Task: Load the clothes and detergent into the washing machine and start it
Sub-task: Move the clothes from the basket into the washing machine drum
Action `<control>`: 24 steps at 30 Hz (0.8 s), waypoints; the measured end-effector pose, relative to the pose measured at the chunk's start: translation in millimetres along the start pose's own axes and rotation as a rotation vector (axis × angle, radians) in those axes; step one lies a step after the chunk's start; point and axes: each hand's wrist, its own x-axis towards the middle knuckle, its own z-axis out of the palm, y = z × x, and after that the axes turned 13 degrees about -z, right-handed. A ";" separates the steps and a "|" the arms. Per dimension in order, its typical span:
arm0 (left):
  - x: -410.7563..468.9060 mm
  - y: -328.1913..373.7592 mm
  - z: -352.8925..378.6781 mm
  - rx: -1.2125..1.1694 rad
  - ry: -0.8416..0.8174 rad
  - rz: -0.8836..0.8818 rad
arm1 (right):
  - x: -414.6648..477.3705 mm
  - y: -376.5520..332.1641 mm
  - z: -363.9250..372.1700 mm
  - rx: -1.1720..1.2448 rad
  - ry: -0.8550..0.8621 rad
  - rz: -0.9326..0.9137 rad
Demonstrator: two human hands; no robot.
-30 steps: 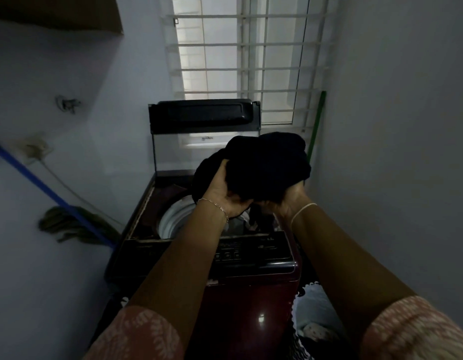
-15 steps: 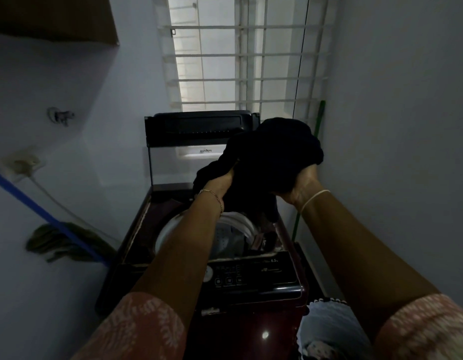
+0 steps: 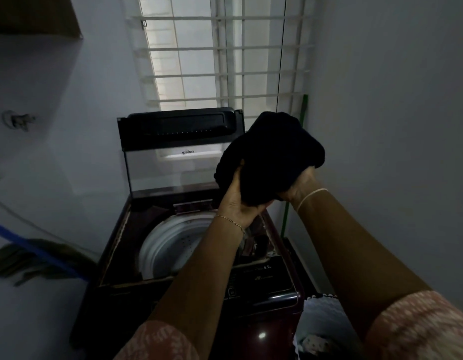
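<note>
A bundled black garment [image 3: 270, 154] is held up above the right rear corner of the maroon top-load washing machine [image 3: 264, 331]. My left hand [image 3: 237, 200] cups it from below on the left. On the right, my right hand [image 3: 302, 187] grips its underside. The machine's lid [image 3: 178, 131] stands upright at the back. Below the bundle, the white drum [image 3: 170, 242] is open and its inside is dim. The control panel [image 3: 261, 279] runs along the machine's front edge, partly hidden by my left forearm.
A white laundry basket [image 3: 321, 320] with clothes stands on the floor at the machine's right. A blue-handled mop [image 3: 35, 253] leans on the left wall. A green pole [image 3: 295, 162] stands in the right corner. A barred window [image 3: 220, 53] is behind the machine.
Both hands have carried the black bundle up and to the right, from over the drum's middle to above its right rear corner. More of the white drum now shows.
</note>
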 end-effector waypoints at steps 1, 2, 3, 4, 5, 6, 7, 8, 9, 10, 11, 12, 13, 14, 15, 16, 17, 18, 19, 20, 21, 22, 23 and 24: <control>3.4 -1.5 -2.2 -0.032 0.010 0.015 | 1.9 -1.6 -2.4 -0.061 -0.006 -0.016; 7.4 -1.5 -5.1 -0.052 0.041 0.035 | 2.8 -3.1 -4.6 -0.137 -0.013 -0.041; 9.7 -0.9 -6.9 -0.068 0.071 0.056 | 5.9 -4.3 -8.0 -0.203 -0.010 -0.067; 11.5 0.2 -8.4 -0.075 0.099 0.069 | 9.4 -5.2 -12.9 -0.273 0.007 -0.087; 12.8 0.7 -9.4 -0.079 0.119 0.073 | 9.9 -5.3 -16.9 -0.342 0.027 -0.084; 14.3 1.2 -10.3 -0.070 0.140 0.065 | 10.8 -4.2 -22.5 -0.396 0.050 -0.066; 15.5 1.3 -10.5 -0.062 0.152 0.055 | 9.7 -3.7 -26.2 -0.431 0.073 -0.051; 15.5 1.2 -9.6 -0.065 0.157 0.045 | 7.7 -3.3 -29.3 -0.455 0.091 -0.052; 15.1 0.8 -7.6 -0.078 0.152 0.037 | 6.6 -2.2 -32.3 -0.457 0.095 -0.061; 15.3 0.6 -5.0 -0.094 0.145 0.023 | 5.6 -2.5 -36.5 -0.456 0.087 -0.067; 15.3 0.0 -1.9 -0.110 0.143 0.000 | 3.4 -2.3 -40.2 -0.457 0.087 -0.069; 15.7 -0.7 1.8 -0.127 0.152 -0.027 | 1.8 -2.1 -43.7 -0.451 0.093 -0.058; 15.5 -2.0 5.7 -0.150 0.162 -0.052 | -1.1 -0.9 -47.3 -0.432 0.104 -0.031; 16.0 -3.6 9.2 -0.163 0.170 -0.070 | -2.7 1.6 -52.6 -0.397 0.104 0.012; 16.9 -6.0 11.9 -0.166 0.173 -0.083 | -2.1 5.0 -57.7 -0.342 0.082 0.048; 17.7 -8.2 13.9 -0.163 0.179 -0.093 | -0.4 8.7 -62.0 -0.276 0.054 0.056; 18.5 -10.7 14.8 -0.165 0.186 -0.096 | -1.7 10.9 -64.7 -0.211 0.039 0.045; 18.9 -12.8 14.8 -0.173 0.195 -0.094 | -0.2 12.5 -69.2 -0.170 0.041 0.025; 19.9 -14.2 14.2 -0.183 0.205 -0.089 | 1.5 13.0 -72.9 -0.150 0.035 0.008; 20.9 -14.7 13.4 -0.192 0.212 -0.087 | 1.5 12.2 -75.1 -0.136 0.013 -0.002; 21.8 -14.9 12.1 -0.201 0.217 -0.086 | -0.2 10.9 -75.8 -0.128 -0.009 -0.011; 23.5 -14.6 10.8 -0.208 0.224 -0.083 | -2.1 9.9 -75.3 -0.132 -0.031 -0.019; 25.1 -14.7 9.7 -0.211 0.231 -0.075 | -4.6 9.3 -74.2 -0.144 -0.047 -0.025; 26.3 -15.1 9.5 -0.210 0.236 -0.063 | -5.5 9.1 -73.2 -0.162 -0.053 -0.033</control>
